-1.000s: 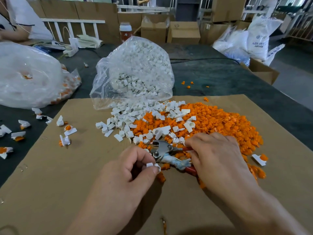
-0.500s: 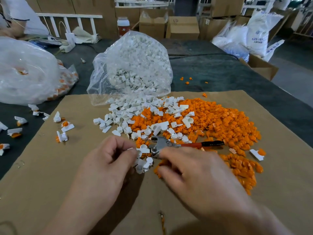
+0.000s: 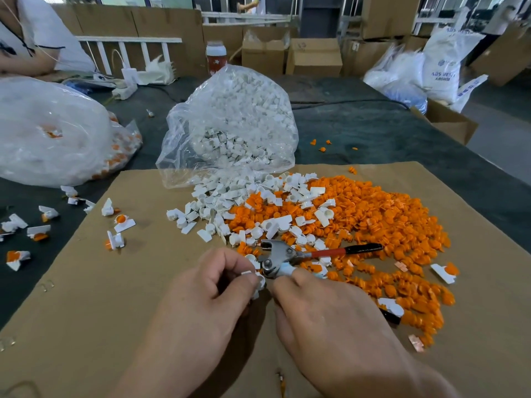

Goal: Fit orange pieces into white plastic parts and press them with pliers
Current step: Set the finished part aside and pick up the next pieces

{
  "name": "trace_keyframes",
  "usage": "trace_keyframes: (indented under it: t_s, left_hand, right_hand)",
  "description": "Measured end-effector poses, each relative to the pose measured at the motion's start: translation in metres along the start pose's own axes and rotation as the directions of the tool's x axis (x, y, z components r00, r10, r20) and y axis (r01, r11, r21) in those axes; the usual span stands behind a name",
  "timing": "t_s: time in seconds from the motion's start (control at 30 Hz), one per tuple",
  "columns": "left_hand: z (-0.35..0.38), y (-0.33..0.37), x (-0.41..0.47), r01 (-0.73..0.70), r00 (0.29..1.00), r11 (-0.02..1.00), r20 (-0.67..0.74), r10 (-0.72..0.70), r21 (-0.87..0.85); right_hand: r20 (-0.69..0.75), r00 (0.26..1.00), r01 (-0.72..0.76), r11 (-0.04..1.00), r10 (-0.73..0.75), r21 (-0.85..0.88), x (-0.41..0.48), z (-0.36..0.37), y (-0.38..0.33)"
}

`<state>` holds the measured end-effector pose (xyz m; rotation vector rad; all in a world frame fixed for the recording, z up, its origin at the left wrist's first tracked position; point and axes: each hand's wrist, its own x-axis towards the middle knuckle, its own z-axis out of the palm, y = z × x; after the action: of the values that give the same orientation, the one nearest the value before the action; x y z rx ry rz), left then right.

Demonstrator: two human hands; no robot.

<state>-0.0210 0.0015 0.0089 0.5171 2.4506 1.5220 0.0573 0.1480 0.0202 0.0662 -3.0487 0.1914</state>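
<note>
**Left hand pinches a white part beside the pliers**

The cardboard sheet lies under both my hands. Beyond my grip spread the orange pieces, with the bag of white parts behind them. My left hand pinches a white part between thumb and forefinger, just beside the head of the pliers. My right hand lies over one handle; I cannot tell whether it closes round it.
</note>
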Motion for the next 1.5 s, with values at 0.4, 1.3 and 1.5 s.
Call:
trace_keyframes:
  t_s: [0.4, 1.3, 1.5]
  left_hand:
    - [0.000, 0.005, -0.001, 0.018, 0.999, 0.997, 0.034, -0.016, -0.076]
    - [0.002, 0.018, -0.002, 0.109, 0.983, 0.850, 0.186, -0.013, -0.516]
    - [0.002, 0.012, 0.000, 0.118, 0.984, 0.860, 0.175, -0.035, -0.496]
  right_hand:
    - [-0.166, 0.944, -0.126, 0.778, 0.284, 0.615, -0.005, -0.010, 0.014]
    - [-0.372, 0.926, 0.152, 0.843, 0.061, 0.516, -0.005, -0.012, 0.012]
    - [-0.264, 0.962, 0.096, 0.818, 0.071, 0.567, -0.004, -0.012, 0.014]
